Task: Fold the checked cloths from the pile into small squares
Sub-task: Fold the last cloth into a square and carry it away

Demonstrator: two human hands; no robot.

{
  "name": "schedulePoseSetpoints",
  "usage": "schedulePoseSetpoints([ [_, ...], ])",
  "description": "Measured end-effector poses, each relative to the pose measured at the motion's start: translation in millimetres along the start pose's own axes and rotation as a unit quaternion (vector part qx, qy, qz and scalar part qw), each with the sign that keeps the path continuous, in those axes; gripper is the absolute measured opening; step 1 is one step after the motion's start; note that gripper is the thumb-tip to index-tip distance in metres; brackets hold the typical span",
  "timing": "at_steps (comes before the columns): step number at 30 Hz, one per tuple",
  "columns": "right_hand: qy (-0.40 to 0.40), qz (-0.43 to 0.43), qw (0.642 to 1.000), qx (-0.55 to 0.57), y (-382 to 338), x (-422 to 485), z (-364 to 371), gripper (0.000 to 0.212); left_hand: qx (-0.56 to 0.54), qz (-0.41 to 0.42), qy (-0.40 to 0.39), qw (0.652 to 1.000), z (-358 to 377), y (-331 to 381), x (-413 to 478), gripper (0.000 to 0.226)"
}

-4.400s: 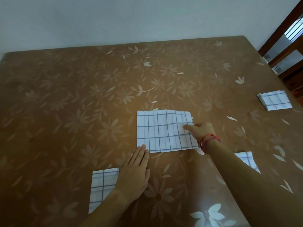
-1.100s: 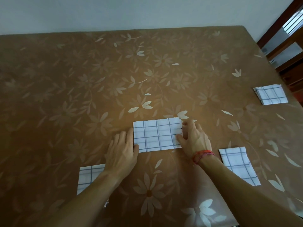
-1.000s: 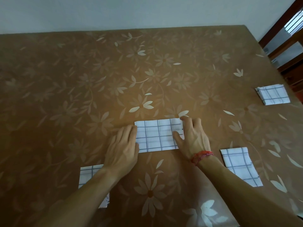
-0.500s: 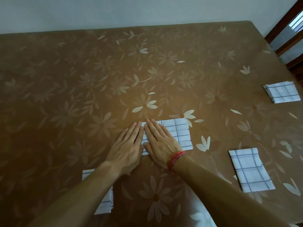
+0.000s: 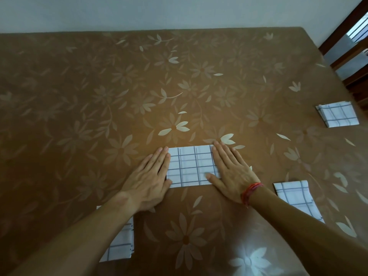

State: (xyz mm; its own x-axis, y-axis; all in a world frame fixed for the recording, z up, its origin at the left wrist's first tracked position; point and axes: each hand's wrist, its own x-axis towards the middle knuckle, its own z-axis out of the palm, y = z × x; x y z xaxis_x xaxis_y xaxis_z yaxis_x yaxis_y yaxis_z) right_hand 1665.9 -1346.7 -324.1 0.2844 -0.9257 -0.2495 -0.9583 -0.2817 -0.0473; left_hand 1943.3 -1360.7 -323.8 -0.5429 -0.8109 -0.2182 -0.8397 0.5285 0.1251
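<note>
Head view: the person is smoothing a part-folded checked cloth (image 5: 192,166), a white strip with dark grid lines that lies flat near the middle of the table (image 5: 119,86). The left hand (image 5: 148,180) and right hand (image 5: 231,172) press its two ends, fingers straight, gripping nothing. The next move probably calls for pinching one end and laying it squarely over the other.

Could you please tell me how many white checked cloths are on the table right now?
4 white checked cloths: the centre cloth flat between left hand and right hand; the near-right cloth; the far-right cloth, possibly a stack; the near-left cloth, partly hidden under the left forearm.
</note>
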Motion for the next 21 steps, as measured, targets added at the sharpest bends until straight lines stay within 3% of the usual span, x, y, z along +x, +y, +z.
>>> schedulePoseSetpoints([
  [15,0.008,-0.005,0.999,0.052,-4,13,-29,0.087,-0.001,-0.011,-0.015,1.0,-10,8,1,0.078],
  [21,-0.01,0.03,0.996,0.087,-7,32,-58,0.087,0.027,-0.018,0.002,0.999,-8,9,2,0.073],
])
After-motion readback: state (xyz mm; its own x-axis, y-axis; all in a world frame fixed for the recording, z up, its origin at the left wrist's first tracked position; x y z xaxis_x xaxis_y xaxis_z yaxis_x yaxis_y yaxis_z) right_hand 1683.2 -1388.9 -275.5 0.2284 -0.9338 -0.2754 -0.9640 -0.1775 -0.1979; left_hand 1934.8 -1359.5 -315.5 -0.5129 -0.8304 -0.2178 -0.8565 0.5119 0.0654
